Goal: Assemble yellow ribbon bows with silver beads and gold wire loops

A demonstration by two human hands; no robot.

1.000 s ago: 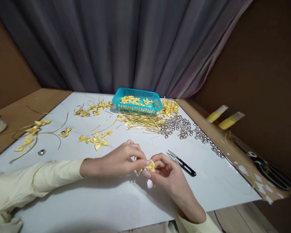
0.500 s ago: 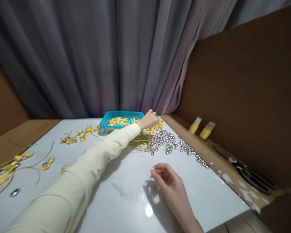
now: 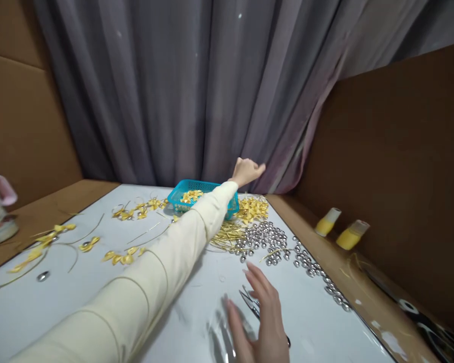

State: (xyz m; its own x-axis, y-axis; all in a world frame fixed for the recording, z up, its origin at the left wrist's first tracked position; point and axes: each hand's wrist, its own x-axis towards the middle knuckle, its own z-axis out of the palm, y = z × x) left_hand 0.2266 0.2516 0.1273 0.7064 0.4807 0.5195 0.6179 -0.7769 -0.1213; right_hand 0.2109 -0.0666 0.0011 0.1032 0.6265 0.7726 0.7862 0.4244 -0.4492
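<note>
My left hand [image 3: 247, 171] is stretched far forward, raised above the pile of yellow ribbon bows [image 3: 253, 209] and just right of the blue basket [image 3: 232, 204]. Its fingers are pressed together; whatever they may hold is too small to make out. Low in the view, my right hand [image 3: 263, 317] has thumb and forefinger spread. Small silver scissors [image 3: 249, 302] with pointed, parted tips pass behind its fingers and seem held in the palm, where the grip is hidden. Silver beads [image 3: 265, 234] and gold wires [image 3: 227, 237] lie between the hands.
Finished-looking bow-and-wire strands [image 3: 124, 256] and a loose bead [image 3: 43, 276] lie at left. A pink-handled container [image 3: 0, 217] stands on the left ledge. Two yellow-filled tubes [image 3: 327, 222] and large black scissors [image 3: 431, 327] are along the right. A grey curtain [image 3: 181, 101] hangs behind.
My left hand has lifted off the yellow pile. The right hand has come lower in view, its fingers opening wider, and the small scissors show behind it. The view has shifted.
</note>
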